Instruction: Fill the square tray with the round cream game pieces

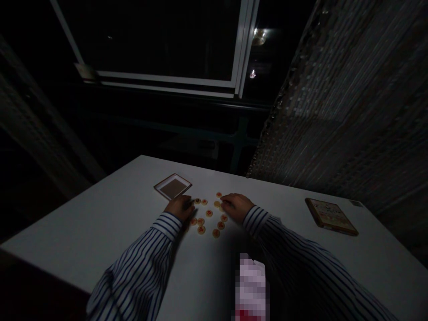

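Observation:
Several round, pale wooden xiangqi pieces (209, 213) lie loosely spread between my two hands, most with red characters on top. My left hand (179, 208) is at their left side, fingers curled down near a piece with a dark mark (197, 201); what is under those fingers is hidden. On the other side, my right hand (238, 207) has thumb and fingertips closed at the edge of a blank-faced piece (217, 203). A shallow open box part (162, 186) with a pale rim and brown bottom sits just beyond my left hand.
The white table (110, 214) fills the lower view. A flat box lid (331, 217) with printed picture lies at right, near a small dark card (355, 203). A string curtain (310, 120) hangs beside the far right edge. A pixelated patch (251, 290) covers something in front.

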Tool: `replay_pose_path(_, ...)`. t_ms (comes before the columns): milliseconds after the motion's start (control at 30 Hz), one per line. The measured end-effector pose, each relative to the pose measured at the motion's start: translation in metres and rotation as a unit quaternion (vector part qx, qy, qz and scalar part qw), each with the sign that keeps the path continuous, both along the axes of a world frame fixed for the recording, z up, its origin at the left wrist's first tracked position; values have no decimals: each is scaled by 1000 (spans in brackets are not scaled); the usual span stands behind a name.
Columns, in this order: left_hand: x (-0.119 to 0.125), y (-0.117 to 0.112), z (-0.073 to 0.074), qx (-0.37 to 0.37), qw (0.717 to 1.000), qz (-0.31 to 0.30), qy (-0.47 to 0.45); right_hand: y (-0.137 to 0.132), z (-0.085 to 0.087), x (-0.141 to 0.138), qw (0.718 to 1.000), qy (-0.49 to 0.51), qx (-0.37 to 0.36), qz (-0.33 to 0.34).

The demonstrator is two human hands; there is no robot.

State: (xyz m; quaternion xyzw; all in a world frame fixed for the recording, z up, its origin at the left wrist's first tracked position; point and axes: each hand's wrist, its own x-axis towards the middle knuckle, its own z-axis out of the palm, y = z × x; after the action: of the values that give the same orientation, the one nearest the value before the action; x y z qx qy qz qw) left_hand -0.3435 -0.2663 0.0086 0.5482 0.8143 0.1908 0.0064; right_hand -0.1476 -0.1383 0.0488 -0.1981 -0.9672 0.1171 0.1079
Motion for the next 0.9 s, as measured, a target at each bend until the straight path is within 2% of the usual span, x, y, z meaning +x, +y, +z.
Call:
replay_pose_path(167, -7, 19, -8, -48, 999, -19, 15, 4, -6, -21, 1000, -20, -4, -1)
replay_pose_path(367, -8, 33, -12, -59, 997, -46, 34, 6, -12, -36, 1000, -26, 7, 1)
replay_pose_path(900, -10, 42, -16, -50, 993, -87, 68, 4, -9, -36, 999, -45, 4, -5)
